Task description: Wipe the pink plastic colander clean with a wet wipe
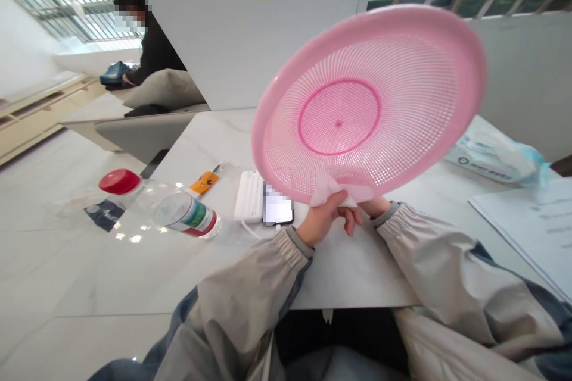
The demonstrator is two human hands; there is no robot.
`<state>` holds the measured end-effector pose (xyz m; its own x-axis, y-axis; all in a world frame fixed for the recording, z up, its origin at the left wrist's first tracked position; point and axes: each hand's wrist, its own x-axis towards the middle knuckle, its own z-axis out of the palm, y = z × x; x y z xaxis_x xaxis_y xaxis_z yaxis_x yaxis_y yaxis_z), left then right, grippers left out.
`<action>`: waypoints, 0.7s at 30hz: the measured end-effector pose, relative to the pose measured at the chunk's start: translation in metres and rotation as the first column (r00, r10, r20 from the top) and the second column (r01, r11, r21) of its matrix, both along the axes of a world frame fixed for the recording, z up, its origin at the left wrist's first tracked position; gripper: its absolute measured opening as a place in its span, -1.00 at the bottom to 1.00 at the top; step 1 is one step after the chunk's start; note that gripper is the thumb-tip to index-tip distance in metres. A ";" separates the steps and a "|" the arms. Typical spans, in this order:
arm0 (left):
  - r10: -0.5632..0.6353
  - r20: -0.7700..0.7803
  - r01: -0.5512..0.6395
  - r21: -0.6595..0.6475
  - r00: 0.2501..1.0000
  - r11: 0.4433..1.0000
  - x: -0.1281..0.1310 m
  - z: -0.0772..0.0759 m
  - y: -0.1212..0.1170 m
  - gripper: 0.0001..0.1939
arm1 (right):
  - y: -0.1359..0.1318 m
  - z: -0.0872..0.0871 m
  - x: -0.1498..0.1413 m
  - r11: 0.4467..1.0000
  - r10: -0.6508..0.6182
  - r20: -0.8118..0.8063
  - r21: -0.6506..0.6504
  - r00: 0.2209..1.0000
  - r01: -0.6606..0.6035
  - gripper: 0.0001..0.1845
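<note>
A round pink plastic colander basket (415, 89) with a mesh wall and solid rim is held tilted above the table, its inside facing me. My left hand (324, 220) is closed on a white tissue (326, 187), its thumb pressing it over the near rim. Beside it, my right hand (375, 206) grips the basket at its near underside; most of its fingers are hidden behind the rim. Just beyond my left hand, a phone (277, 208) with a lit screen lies against a white box-shaped device (248, 196) with a white cable.
Left on the marble-patterned table (179, 280) lie a red-capped clear bottle (118, 181), a second labelled bottle (196, 217) and an orange tag (204, 183). At right are a tissue pack (491, 158) and papers (536, 220). A grey partition (214, 30) stands behind; another person (154, 41) sits far left.
</note>
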<state>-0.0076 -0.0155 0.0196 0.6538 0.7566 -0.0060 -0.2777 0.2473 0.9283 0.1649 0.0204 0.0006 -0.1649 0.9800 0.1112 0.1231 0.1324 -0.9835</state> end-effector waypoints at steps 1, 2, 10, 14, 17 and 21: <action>0.050 0.005 -0.049 -0.023 0.999 0.999 0.001 -0.002 0.002 -0.45 | 0.006 0.000 0.005 0.998 -0.048 -0.018 0.028 0.999 0.049 -0.71; 0.102 0.004 -0.102 -0.045 0.995 0.994 0.002 -0.004 0.005 -0.48 | 0.010 -0.001 0.011 0.988 -0.130 -0.085 0.068 0.988 0.136 -0.68; 0.314 -0.083 -0.323 -0.154 0.946 0.934 0.005 -0.015 0.017 -0.64 | 0.010 0.009 0.042 0.969 -0.228 -0.423 -0.009 0.877 0.248 -0.56; 0.284 -0.139 -0.304 -0.152 0.949 0.940 0.005 -0.016 0.017 -0.64 | 0.010 0.010 0.040 0.951 -0.295 -0.379 -0.025 0.877 0.309 -0.47; 0.240 -0.205 -0.266 -0.106 0.949 0.958 0.005 -0.019 0.016 -0.56 | 0.011 0.007 0.043 0.929 -0.357 -0.366 -0.039 0.860 0.369 -0.50; 0.220 -0.267 -0.250 -0.083 0.938 0.965 0.006 -0.021 0.015 -0.50 | 0.011 0.003 0.046 0.942 -0.329 -0.323 -0.048 0.887 0.332 -0.49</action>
